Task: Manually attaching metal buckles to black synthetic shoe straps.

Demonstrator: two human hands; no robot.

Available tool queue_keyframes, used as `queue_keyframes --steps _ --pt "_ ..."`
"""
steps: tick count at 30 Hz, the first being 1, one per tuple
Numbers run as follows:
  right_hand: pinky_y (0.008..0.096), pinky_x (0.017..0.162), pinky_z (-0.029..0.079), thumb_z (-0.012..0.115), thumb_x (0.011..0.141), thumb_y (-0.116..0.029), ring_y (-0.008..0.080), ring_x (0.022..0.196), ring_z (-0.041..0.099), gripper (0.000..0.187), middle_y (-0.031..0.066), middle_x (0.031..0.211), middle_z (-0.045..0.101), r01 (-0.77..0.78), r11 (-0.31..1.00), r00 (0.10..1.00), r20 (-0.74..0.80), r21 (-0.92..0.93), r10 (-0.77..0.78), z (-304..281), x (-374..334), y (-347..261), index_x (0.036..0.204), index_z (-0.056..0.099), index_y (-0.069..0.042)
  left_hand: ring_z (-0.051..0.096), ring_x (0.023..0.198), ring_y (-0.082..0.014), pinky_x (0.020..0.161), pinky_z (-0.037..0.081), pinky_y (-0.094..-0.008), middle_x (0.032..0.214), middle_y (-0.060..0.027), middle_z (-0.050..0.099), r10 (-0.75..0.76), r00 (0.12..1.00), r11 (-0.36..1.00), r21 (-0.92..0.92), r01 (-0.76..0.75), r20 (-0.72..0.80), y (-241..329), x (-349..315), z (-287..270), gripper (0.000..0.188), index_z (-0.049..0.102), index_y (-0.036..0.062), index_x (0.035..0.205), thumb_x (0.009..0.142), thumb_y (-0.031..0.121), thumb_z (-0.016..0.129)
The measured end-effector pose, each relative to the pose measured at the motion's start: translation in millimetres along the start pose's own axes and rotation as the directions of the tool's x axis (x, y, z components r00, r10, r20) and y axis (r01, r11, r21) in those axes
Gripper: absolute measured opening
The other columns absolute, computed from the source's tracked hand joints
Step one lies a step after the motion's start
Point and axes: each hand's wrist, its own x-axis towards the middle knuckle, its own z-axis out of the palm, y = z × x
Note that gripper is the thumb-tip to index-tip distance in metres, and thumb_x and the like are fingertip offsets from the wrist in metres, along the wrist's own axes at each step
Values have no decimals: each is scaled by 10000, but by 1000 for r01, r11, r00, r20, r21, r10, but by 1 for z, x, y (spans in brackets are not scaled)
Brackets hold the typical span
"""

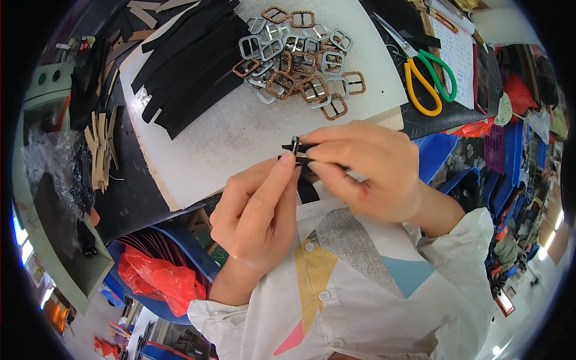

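Just off the near edge of the white board, both my hands meet over a small silver-rimmed buckle [294, 145], seen almost edge-on. My left hand [255, 210] is closed, its thumb and fingertips pinching the buckle from below. Opposite it, my right hand [369, 168] pinches a black strap [308, 191] where it meets the buckle; part of the strap hangs down between the hands. Fingers hide how far the strap passes through the buckle. Beyond them lies a heap of silver and brown glittery buckles [315, 90], with black fabric strips [192, 66] to its left.
The white board [210, 153] rests on a dark table [129, 204]. Scissors [423, 78] with yellow and green handles lie at the right, near a written sheet [457, 57]. Bundled wooden strips [102, 150] lie at the left. Below the table's left edge is a red plastic bag [159, 279].
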Motion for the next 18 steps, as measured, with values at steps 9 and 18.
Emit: queue_keyframes --steps 9,18 --pt "220 636 493 672 789 -11 105 732 622 95 73 867 676 -302 811 953 161 501 255 4 -3 9 878 650 13 610 822 -152 689 489 -229 934 -132 625 -423 856 642 -568 515 298 -10 9 -21 252 662 -60 1009 760 -86 686" --pt "217 642 496 649 809 -4 74 736 606 85 61 864 671 -496 627 865 278 601 418 6 -8 4 891 648 21 613 765 -134 682 484 -213 859 -120 651 -554 743 533 -526 663 376 -9 5 -24 210 678 -63 956 748 -71 707"
